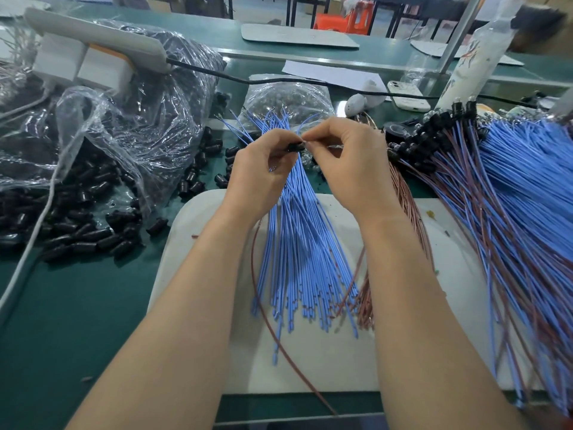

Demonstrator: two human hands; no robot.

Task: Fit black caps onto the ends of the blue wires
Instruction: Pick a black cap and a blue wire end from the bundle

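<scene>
A fan of loose blue wires [297, 259] lies on a white board [325, 361] in front of me. My left hand [260, 172] pinches a small black cap [294, 147] above the wires' far ends. My right hand [350, 162] meets it fingertip to fingertip, pinching something small at the cap's mouth; what it holds is hidden by the fingers. A heap of loose black caps [86, 225] spills from a clear plastic bag [124, 119] on the left. Finished blue and brown wires with black caps [434, 135] are piled at the right.
A bundle of brown wires [406, 206] lies by my right wrist. A clear bag of small bulbs [288, 100] sits behind my hands. A black cable [279, 82], a white phone [406, 94] and a white bottle [477, 63] are further back on the green table [77, 321].
</scene>
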